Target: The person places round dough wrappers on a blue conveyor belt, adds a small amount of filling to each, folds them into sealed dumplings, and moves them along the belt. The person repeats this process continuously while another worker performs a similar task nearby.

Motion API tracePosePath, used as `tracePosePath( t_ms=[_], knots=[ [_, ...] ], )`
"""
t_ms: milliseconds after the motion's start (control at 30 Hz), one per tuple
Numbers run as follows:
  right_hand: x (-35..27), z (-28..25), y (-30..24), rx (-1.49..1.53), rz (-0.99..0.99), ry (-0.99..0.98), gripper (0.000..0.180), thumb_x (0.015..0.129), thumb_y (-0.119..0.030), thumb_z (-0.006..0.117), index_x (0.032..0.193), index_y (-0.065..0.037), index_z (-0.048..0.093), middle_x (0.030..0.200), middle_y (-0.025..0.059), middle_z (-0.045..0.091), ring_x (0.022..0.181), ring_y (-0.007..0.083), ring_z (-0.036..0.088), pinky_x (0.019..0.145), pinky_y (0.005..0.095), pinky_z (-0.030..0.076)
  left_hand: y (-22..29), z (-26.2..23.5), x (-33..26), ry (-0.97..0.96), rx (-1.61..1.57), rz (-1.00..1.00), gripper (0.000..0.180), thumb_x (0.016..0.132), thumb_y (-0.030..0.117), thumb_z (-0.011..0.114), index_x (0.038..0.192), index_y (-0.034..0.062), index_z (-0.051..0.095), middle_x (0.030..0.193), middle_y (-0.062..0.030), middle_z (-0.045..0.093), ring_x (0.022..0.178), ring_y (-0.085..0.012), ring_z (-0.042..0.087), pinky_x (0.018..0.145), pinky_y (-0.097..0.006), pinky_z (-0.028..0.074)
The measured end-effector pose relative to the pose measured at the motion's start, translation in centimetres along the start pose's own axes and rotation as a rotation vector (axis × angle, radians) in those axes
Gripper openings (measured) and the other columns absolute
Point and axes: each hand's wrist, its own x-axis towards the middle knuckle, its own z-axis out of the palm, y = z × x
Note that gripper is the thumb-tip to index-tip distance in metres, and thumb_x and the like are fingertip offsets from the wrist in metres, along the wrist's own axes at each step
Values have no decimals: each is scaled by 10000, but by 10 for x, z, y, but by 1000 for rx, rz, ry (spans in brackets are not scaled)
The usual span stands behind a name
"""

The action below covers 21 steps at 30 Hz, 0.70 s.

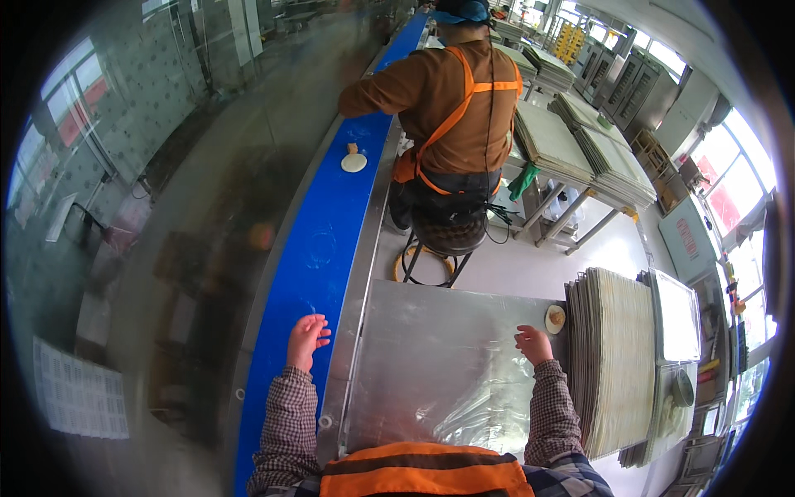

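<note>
My left hand (307, 340) rests open on the blue conveyor belt (308, 248), holding nothing. My right hand (534, 344) hovers over the right edge of a shiny metal tray (431, 364), fingers loosely curled and empty. Just beyond its fingertips lies a round dough disc with a brown lump of filling (555, 318), at the tray's far right corner. Farther up the belt sits another pale dough disc with a small brown lump (354, 161).
A person in a brown top with orange apron straps (451, 91) sits on a stool ahead beside the belt. A stack of ribbed trays (611, 356) stands right of my tray. More tray stacks (571, 141) rest on tables behind. A glass wall (124, 166) runs along the left.
</note>
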Motion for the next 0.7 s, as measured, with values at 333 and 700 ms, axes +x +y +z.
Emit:
tracePosePath(
  t_ms=[333,700],
  knots=[
    [-23,62,-59,-2,-9,-161,297,824,-200,617,1081,-53,645,805,96,696,716,168,676,683,299,525,59,-13,169,57,241,61,340,863,223,606,1147,46,549,992,-56,622,753,-118,598,583,-257,507],
    [-84,122,-44,-140,181,-193,248,852,-122,612,1075,-20,645,775,78,691,709,133,661,636,264,522,93,57,311,348,893,538,624,824,394,618,1282,2,457,1155,-235,566,1037,-368,574,870,-427,484]
  ],
)
